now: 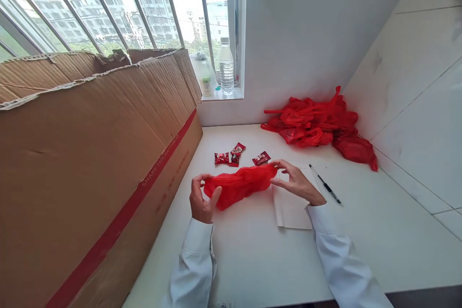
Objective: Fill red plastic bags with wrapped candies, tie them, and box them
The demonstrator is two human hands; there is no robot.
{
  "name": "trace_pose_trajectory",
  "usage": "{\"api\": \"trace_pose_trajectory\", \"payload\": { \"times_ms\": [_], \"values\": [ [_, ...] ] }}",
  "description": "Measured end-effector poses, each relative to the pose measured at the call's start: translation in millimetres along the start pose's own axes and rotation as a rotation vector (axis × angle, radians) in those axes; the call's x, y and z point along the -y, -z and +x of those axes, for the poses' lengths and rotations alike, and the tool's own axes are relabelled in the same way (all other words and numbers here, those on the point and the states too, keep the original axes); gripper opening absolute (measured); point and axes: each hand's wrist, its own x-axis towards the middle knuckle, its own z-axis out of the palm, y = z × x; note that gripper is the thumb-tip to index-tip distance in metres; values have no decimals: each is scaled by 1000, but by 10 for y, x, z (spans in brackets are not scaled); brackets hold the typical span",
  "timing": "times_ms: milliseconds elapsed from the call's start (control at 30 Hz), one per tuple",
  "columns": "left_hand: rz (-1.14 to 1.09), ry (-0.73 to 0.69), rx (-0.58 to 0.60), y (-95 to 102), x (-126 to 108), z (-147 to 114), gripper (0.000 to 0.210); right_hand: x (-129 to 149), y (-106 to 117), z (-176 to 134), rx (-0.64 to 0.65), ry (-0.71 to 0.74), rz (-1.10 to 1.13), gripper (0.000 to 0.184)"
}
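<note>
A thin red plastic bag (241, 185) is stretched sideways between my two hands, just above the white table (249, 260). My left hand (204, 199) grips its left end, with the thumb in front and the fingers behind. At the other end, my right hand (294, 182) pinches the bag's edge between thumb and fingers. Beyond the bag lie several small red wrapped packets, among them one packet (221, 158) on the left and another packet (261, 158) near my right fingers. Under my right hand is a sheet of white paper (292, 214), partly covered.
A large open cardboard box (108, 154) fills the left side. Crumpled red bags (314, 122) are heaped in the back right corner against the wall. A black pen (327, 185) lies right of the paper. On the windowsill stands a water bottle (226, 70).
</note>
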Motion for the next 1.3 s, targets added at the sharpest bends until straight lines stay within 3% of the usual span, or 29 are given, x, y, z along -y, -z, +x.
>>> {"api": "trace_pose_trajectory", "payload": {
  "times_ms": [67,200,300,433,500,533,700,767,867,933,1033,1100,1133,1200,1233,1300],
  "values": [
    [137,-122,37,-43,-119,-18,47,167,-30,78,-10,124,-92,43],
    [519,-361,242,-170,-311,56,38,409,-298,382,119,290,-318,59],
    [423,-206,345,-234,-322,211,41,434,-540,598,201,233,-459,54],
    [168,-48,442,-154,-214,390,16,383,-632,679,244,184,-440,15],
    [44,-10,455,-65,-180,417,8,364,-565,631,212,200,-282,11],
    [-36,23,438,-23,-172,416,14,356,-517,597,178,198,-149,12],
    [-422,203,156,82,-167,394,45,325,-295,463,-82,10,570,14],
    [-535,268,105,106,-187,408,44,332,-245,435,-149,-54,717,11],
    [-630,310,164,176,-307,408,47,393,-199,384,-143,-87,741,12],
    [-458,134,137,237,-465,369,49,460,-182,344,-123,-106,672,12],
    [105,-328,-175,294,-762,249,55,552,-171,309,-139,-99,480,14],
    [323,-646,-266,271,-936,160,45,587,-167,306,-158,-69,352,17],
    [356,-800,-209,233,-1000,123,37,595,-164,308,-167,-54,310,18],
    [347,-1015,20,102,-1069,83,26,603,-152,309,-173,-28,274,19],
    [346,-1044,127,15,-1071,80,21,606,-144,306,-164,-18,275,19],
    [405,-962,262,-174,-1023,102,15,618,-126,290,-123,-7,288,19]
  ]
}}
